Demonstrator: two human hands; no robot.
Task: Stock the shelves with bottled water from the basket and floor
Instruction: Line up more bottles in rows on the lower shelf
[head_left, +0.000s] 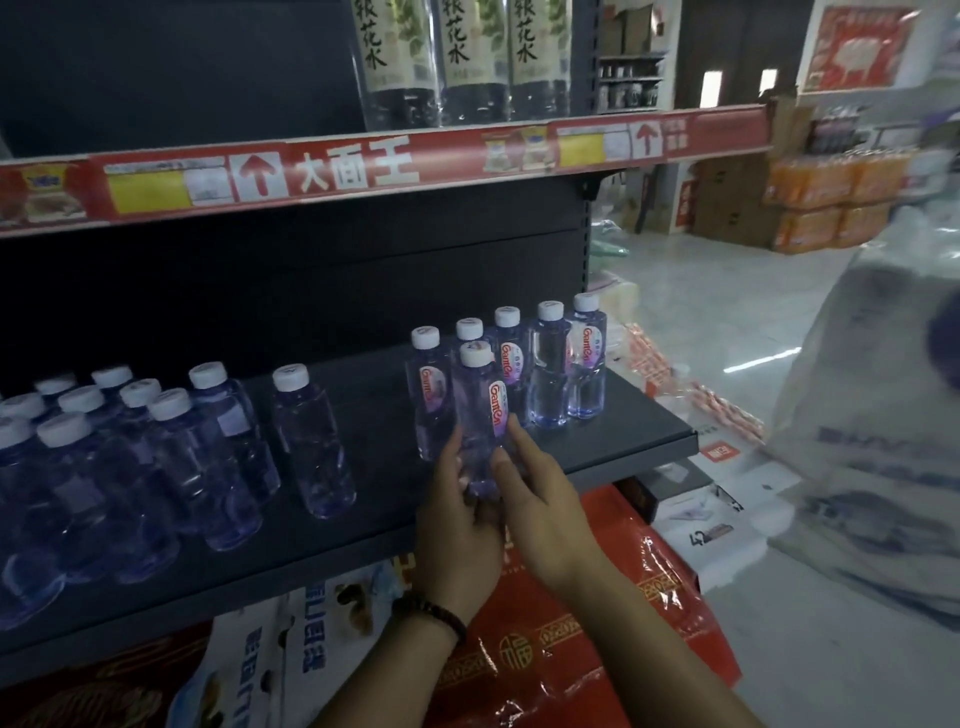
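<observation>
Head camera: both my hands are on one small water bottle (478, 415) with a white cap and a red-lettered label, held upright over the front of the dark middle shelf (363, 525). My left hand (460, 525), a dark bead bracelet (434, 616) at the wrist, curls its fingers round the bottle's lower half. My right hand (540, 499) pinches the bottle's right side between thumb and forefinger. I cannot tell whether the base touches the shelf. Just behind the bottle stands a right-hand group of bottles (548, 369) near the shelf's end. A lone bottle (311, 441) stands to the left, and further left a packed cluster of bottles (104, 467). Above, a red price strip (363, 166) fronts the upper shelf, which carries tall labelled bottles (447, 62). Red packages (571, 649) lie below the shelf.
</observation>
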